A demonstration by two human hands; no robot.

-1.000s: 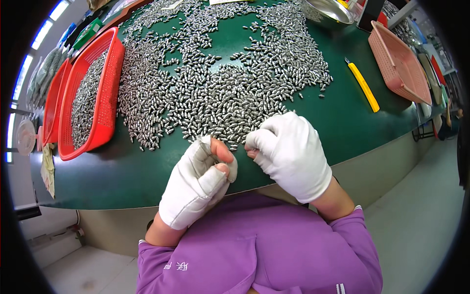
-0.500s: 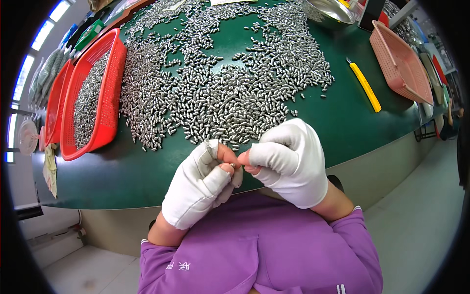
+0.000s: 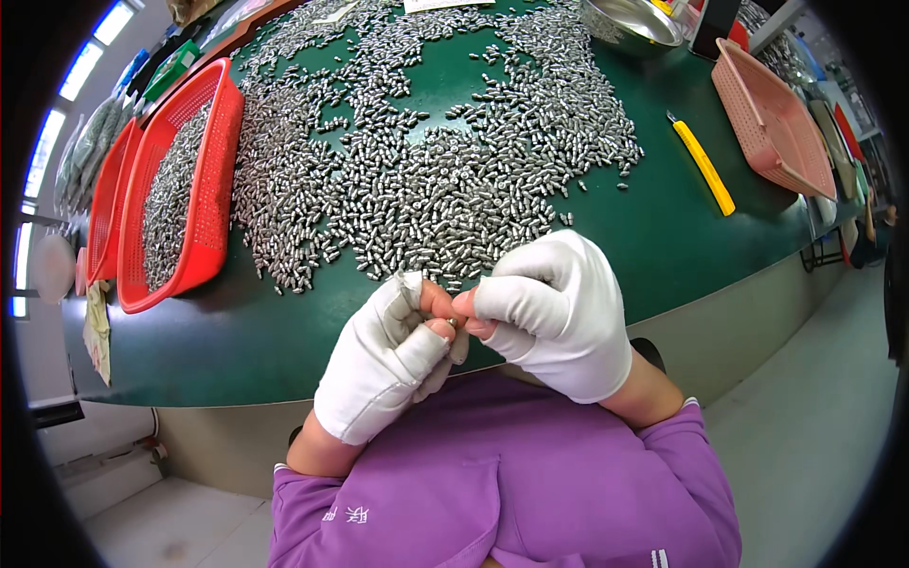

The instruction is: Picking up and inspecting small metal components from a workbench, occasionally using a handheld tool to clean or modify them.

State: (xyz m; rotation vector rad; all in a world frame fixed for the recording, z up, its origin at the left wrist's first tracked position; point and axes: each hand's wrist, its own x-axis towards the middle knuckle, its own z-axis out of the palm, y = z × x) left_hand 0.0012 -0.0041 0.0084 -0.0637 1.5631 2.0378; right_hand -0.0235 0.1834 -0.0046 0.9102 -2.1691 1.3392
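Observation:
White gloves with bare fingertips cover both my hands, which meet just above the near edge of the green table (image 3: 284,364). My left hand (image 3: 386,355) pinches a small metal fitting (image 3: 452,323) between thumb and fingers; only a bit of it shows. Thumb and forefinger of my right hand (image 3: 559,317) are pressed together right beside it, against the left fingertips. Whatever the right fingers hold is hidden. Directly beyond my hands spreads a large heap of small silvery metal fittings (image 3: 454,194).
On the left stands a red plastic basket (image 3: 210,189) filled with similar metal pieces, another red basket (image 3: 109,204) behind it. To the right lie a yellow-handled cutter (image 3: 705,168) and a pink basket (image 3: 772,123). A metal bowl (image 3: 653,26) sits at the far right.
My right hand has shifted very slightly left, closer to the left fingertips. The pinch of both hands is otherwise the same.

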